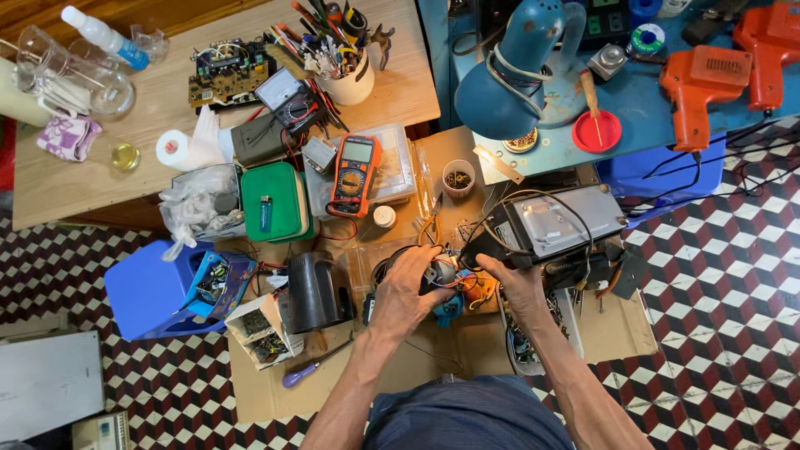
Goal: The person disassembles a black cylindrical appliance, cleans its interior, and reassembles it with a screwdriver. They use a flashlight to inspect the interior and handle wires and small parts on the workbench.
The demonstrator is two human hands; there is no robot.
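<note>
My lap in blue shorts point(467, 414) sits closest; above it my left hand point(414, 287) curls over a small motor point(442, 272), fingers clamped on it. Right hand point(517, 285) grips its other side, beside the black box point(550, 225) and orange multimeter point(354, 173).

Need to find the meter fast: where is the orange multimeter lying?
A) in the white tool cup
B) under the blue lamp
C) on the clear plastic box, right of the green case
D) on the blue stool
C: the orange multimeter lies on the clear plastic box, right of the green case.
</note>
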